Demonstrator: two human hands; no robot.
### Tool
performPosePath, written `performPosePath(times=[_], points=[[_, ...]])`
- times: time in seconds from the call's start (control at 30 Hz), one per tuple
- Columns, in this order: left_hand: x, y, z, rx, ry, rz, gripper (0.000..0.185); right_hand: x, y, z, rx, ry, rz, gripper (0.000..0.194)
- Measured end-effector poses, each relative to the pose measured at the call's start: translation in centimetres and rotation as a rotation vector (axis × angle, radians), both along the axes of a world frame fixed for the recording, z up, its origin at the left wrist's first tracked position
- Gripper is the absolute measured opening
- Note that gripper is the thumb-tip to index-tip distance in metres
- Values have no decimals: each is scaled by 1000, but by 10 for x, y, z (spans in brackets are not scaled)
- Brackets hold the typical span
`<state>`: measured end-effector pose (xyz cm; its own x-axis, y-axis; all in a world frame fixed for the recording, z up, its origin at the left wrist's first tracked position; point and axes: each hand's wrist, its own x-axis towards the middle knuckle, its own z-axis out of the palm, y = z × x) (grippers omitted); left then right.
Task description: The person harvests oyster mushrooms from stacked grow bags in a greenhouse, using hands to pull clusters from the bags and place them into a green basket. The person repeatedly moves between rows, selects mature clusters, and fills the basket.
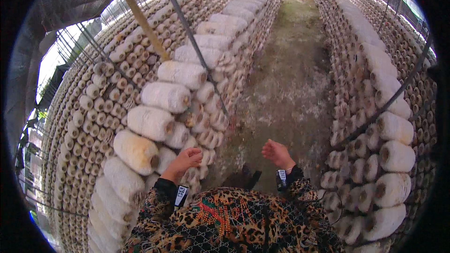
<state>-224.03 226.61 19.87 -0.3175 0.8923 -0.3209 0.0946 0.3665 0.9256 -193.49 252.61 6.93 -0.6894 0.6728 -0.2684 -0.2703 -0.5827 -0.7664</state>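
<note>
My left hand is beside the left stack of white mushroom substrate bags, its fingers loosely curled and nothing visible in it. Whether it touches the bags behind it cannot be told. Over the dirt aisle, my right hand is held in the air with its fingers partly bent and nothing in it. Near the left hand, oyster-like mushroom clusters grow from the bag ends on the aisle side. Both wrists carry strapped devices, and the sleeves are patterned with dark cuffs.
A dirt aisle runs ahead between long stacked rows of bags. The right row stands close by. A dark slanting pole and a yellowish pole cross the left row. A dark curved bar crosses the right row.
</note>
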Motion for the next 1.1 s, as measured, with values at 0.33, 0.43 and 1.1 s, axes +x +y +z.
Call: performPosePath(times=[0.33,0.43,1.1], points=[[18,75,52,221,355,-44,47,-49,-8,84,3,189,157,30],[31,71,78,364,531,-57,46,-64,-17,92,-50,232,120,34],[47,128,66,448,882,84,44,-201,56,100,-143,505,370,48]])
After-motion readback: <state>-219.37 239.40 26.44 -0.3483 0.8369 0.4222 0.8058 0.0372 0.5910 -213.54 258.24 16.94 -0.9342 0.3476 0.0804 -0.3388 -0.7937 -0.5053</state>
